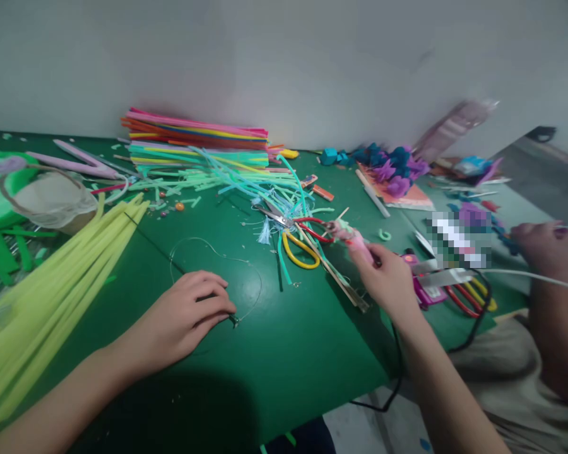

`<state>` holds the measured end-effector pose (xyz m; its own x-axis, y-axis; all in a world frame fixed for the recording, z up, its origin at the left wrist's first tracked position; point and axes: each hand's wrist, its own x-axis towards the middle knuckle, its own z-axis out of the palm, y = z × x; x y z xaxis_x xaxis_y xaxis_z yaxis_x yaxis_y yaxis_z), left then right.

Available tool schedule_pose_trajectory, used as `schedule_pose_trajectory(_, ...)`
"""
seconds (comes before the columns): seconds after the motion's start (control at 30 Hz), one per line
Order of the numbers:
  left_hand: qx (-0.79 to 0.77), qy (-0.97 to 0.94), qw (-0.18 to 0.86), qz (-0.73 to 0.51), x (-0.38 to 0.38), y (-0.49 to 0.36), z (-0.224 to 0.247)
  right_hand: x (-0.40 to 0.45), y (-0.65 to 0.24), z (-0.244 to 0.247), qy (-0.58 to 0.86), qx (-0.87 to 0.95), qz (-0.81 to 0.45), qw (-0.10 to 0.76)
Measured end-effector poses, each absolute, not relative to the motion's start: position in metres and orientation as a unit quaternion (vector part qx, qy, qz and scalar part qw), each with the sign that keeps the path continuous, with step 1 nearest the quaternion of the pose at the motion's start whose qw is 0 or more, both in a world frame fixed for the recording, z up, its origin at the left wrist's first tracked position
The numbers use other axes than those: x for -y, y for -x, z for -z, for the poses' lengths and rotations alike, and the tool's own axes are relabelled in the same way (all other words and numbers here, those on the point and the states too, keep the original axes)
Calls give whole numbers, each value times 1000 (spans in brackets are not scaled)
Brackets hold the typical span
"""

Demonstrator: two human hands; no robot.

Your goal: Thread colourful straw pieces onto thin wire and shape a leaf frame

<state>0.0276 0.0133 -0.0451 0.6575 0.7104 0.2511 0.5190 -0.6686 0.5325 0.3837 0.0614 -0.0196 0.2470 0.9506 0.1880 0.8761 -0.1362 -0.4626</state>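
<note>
My left hand (189, 312) is closed low over the green table, its fingertips pinching a small dark piece (235, 320). From that piece a thin clear thread (260, 287) loops across the tabletop. My right hand (390, 277) grips a pink glue gun (358, 243) with a smeared, whitish nozzle end, pointing left; a black cord (398, 359) hangs below it. Just left of the nozzle lie scissors (284, 221) with one red and one yellow handle loop. Thin wooden sticks (334, 277) and a blue tassel (264, 232) are close to the scissors.
Yellow pipe cleaners (61, 284) fan out at left, beside a clear plastic cup (52, 198). Coloured pipe cleaners (199, 142) are stacked along the wall. Purple and blue flowers (392, 167) lie at the back right. A co-worker's hand (544, 246) is at far right, near other scissors (473, 299).
</note>
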Motion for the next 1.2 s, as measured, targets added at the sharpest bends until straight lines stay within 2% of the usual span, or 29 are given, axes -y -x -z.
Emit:
schedule_pose_trajectory(0.17, -343, -885, 210, -233, -13, -27, 47, -77, -409, 24, 817, 553, -10, 162)
schedule_pose_trajectory(0.5, -344, -886, 206, -231, -14, -27, 48, -68, -428, 36, 795, 586, 18, 155)
schedule_pose_trajectory(0.73, -348, -884, 205, -234, -13, -27, 49, -69, -432, 54, 792, 592, 126, 86)
schedule_pose_trajectory(1.03, -348, -885, 205, -231, -13, -27, 49, -74, -410, 44, 810, 573, 127, -3)
schedule_pose_trajectory(1.2, -352, -883, 208, -231, -13, -28, 47, -74, -402, 36, 834, 538, 120, -18)
